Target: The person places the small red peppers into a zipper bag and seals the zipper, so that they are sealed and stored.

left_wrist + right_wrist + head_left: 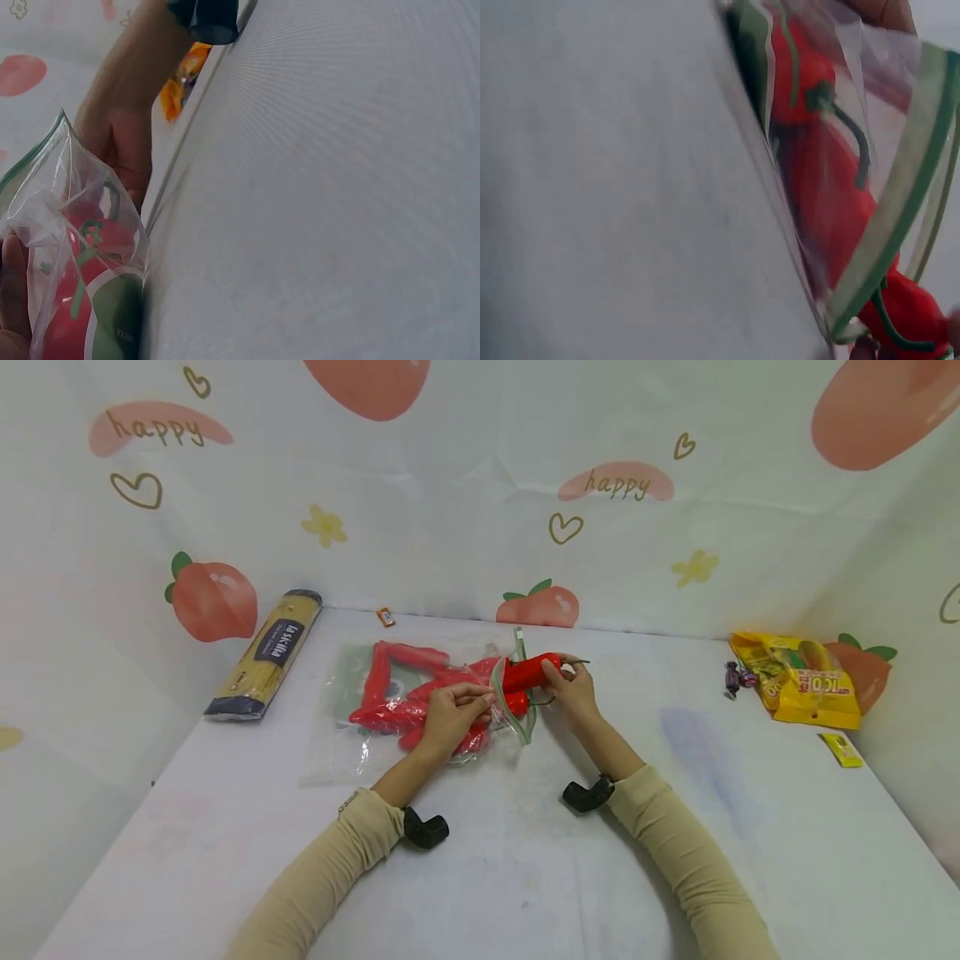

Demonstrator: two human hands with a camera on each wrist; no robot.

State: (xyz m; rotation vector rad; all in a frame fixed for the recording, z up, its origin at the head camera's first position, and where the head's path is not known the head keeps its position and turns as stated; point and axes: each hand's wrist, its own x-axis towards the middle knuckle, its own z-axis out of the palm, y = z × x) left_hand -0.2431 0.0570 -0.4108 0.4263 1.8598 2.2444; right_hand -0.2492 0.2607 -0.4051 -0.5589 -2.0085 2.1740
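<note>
A transparent zip bag [321, 764] with a green-edged mouth [530, 727] lies on the white table, several red chili peppers [375, 681] inside. My left hand [448, 720] pinches the bag's film just behind the mouth. At the opening, my right hand [576, 692] grips a red chili pepper [527, 673] by its stem end, its other end within the mouth. A second pepper [516, 702] pokes out just below it, green stem outward. The right wrist view shows peppers [829, 191] behind the film and the green zip strip [900, 217].
A spaghetti pack [273, 647] lies at the back left, with a small orange wrapper [386, 617] near the wall. On the right are a yellow candy bag [806, 685], dark wrapped candies [732, 679] and a small yellow packet [842, 750]. Printed cloth [450, 510] hangs behind.
</note>
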